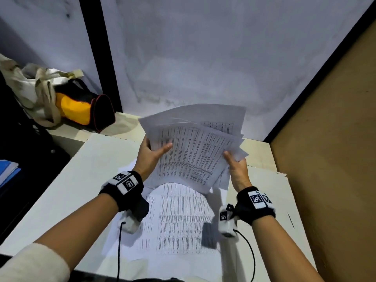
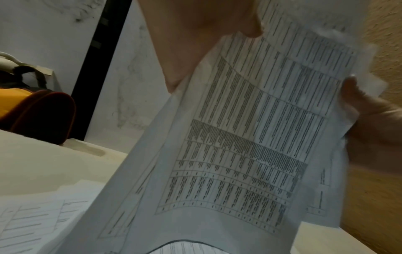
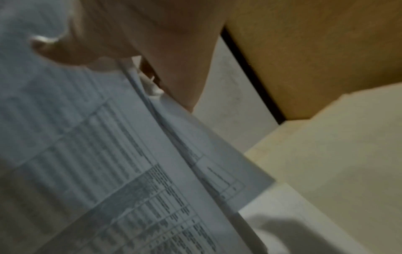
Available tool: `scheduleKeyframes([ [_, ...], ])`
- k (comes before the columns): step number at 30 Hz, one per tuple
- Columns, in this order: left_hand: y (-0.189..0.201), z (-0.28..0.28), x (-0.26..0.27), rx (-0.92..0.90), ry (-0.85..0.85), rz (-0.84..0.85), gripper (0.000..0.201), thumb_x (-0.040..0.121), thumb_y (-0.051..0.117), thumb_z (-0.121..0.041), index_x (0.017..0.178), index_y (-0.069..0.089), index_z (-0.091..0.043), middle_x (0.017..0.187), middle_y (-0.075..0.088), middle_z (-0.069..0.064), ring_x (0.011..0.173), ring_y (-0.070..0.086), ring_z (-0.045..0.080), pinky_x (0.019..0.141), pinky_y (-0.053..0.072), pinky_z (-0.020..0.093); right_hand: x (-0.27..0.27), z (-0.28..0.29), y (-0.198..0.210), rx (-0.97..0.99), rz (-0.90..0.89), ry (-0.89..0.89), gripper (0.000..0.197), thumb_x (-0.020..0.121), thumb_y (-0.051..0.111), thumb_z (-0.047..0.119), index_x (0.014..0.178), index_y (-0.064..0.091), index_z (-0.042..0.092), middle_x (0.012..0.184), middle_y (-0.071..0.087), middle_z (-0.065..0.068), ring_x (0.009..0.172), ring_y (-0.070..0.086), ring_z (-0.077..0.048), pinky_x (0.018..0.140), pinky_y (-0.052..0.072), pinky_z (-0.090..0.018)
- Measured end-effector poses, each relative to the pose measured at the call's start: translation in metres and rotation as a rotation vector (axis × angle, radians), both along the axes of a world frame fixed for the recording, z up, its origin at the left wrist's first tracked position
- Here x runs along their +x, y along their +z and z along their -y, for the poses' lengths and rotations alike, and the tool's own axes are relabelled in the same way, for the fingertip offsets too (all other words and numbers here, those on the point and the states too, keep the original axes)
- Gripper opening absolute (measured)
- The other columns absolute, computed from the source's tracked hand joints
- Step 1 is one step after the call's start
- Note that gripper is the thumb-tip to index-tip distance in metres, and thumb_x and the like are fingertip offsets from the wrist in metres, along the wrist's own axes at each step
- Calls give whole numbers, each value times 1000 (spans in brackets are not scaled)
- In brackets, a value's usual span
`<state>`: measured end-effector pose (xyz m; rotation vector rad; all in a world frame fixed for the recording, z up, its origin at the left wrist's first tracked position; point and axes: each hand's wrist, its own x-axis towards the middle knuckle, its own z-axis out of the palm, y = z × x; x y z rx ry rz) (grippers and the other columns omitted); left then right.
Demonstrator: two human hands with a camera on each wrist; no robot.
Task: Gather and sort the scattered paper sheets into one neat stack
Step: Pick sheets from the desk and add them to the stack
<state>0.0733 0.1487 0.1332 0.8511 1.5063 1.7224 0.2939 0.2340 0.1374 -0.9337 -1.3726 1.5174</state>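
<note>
A fanned bundle of printed paper sheets (image 1: 193,147) is held up above the white table (image 1: 85,180), its edges uneven. My left hand (image 1: 151,152) grips the bundle's left edge, thumb on the printed face. My right hand (image 1: 237,163) pinches its right edge, thumb on top. The left wrist view shows the bundle (image 2: 250,137) with its printed tables and both thumbs on it. In the right wrist view the sheet edges (image 3: 163,137) splay apart below my thumb. More printed sheets (image 1: 179,220) lie flat on the table under my wrists.
A yellow and black bag (image 1: 81,104) and a cloth tote (image 1: 30,86) sit at the back left. A brown board (image 1: 325,149) walls the right side. Blue booklets (image 1: 8,169) lie at the far left. Cables (image 1: 250,253) trail from both wristbands.
</note>
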Motion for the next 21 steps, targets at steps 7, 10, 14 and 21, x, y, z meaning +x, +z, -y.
scheduleKeyframes([
  [7, -4, 1, -1, 16, -55, -17, 45, 74, 70, -8, 112, 46, -15, 100, 61, -8, 88, 63, -2, 88, 50, 22, -15, -7, 19, 157, 11, -47, 117, 47, 60, 84, 134, 35, 10, 123, 57, -7, 112, 59, -11, 93, 51, -32],
  [10, -4, -1, -2, 60, -75, 46, 58, 56, 80, -38, 105, 49, -27, 101, 63, -8, 87, 65, -4, 80, 53, 16, -16, -14, 23, 132, 35, -62, 117, 43, 69, 78, 132, 31, 12, 116, 54, 5, 102, 58, 0, 89, 51, -24],
  [14, -1, -9, 0, 25, 0, 19, 35, 79, 66, -16, 111, 54, -12, 100, 65, -3, 90, 64, 7, 89, 54, 30, -17, -16, -8, -58, 261, -12, 25, 78, 71, 20, 100, 63, 10, 108, 67, -11, 84, 67, -3, 99, 47, -45],
  [21, 21, -9, 0, 146, 145, 1, 34, 91, 48, -37, 115, 55, -13, 114, 65, 8, 109, 61, 20, 95, 49, 36, -26, -2, -4, 47, 171, -165, 49, 77, 56, 59, 82, 58, 11, 74, 61, -6, 67, 62, -5, 65, 49, -20],
])
